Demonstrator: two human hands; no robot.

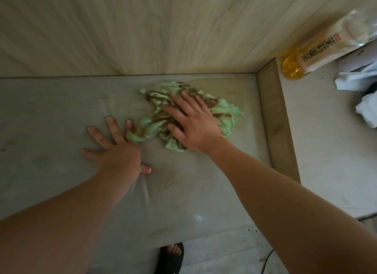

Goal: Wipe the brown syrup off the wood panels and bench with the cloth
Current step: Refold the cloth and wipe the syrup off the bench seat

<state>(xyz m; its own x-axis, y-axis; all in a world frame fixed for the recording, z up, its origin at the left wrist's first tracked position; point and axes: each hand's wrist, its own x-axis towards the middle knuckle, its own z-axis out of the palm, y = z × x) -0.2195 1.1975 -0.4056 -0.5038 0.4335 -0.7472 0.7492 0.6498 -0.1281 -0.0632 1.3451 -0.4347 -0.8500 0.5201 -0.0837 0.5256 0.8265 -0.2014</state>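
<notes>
Nearest, a foot in a black sandal stands on the floor below the grey tabletop, where the left hand lies palm down just beside the cloth, fingers spread, released and grasping nothing. Just beyond, the right hand presses flat with straight, unclenched fingers on that crumpled green cloth, streaked with brown syrup, near the tabletop's far right corner. Behind it 1 faint brownish smear marks the tabletop below the back wood panel, and past the side panel sit a bottle of yellow liquid and crumpled white tissues.
</notes>
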